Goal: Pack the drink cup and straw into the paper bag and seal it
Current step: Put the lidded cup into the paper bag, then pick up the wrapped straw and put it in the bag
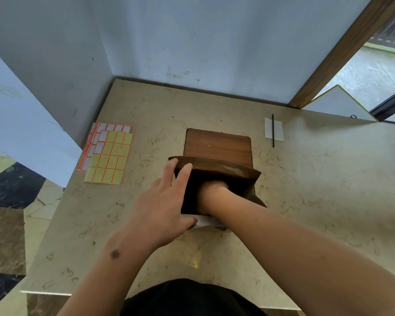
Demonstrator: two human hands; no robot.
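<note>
A brown paper bag (224, 167) stands open in the middle of the counter. My right hand (211, 187) is plunged inside it up to the wrist, so its fingers and anything they hold are hidden. My left hand (163, 201) grips the bag's left side, fingers over the rim and thumb low against something white (204, 221) at the bag's near edge. The drink cup is not visible. A thin black straw (273, 130) lies on a white wrapper (277, 130) at the back right of the counter, apart from both hands.
Sheets of yellow and white labels (107, 153) lie to the left of the bag. A brown wooden panel (217, 144) is set into the beige counter (317, 190) behind the bag. Walls close the back and left; the counter's front edge is near my body.
</note>
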